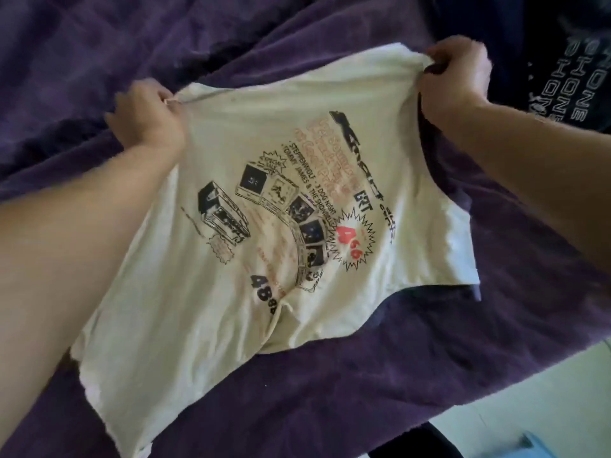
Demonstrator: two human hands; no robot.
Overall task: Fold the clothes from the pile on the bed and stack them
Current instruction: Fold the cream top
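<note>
Two hands: my left hand (148, 119) and right hand (454, 76) pinch the far edge of the cream T-shirt (211, 325)
T-shirt place: stretched between them, print up, over the purple blanket (429, 358)
Far right: black garment (568, 77), white letters

Purple quilted bedspread (99, 44), creased and softly lit, fills most of the view. Past its lower right edge lies a pale, brighter floor (529, 385), with a light blue object (537, 445) and a dark, unidentifiable shape (416, 441) on it.
</note>
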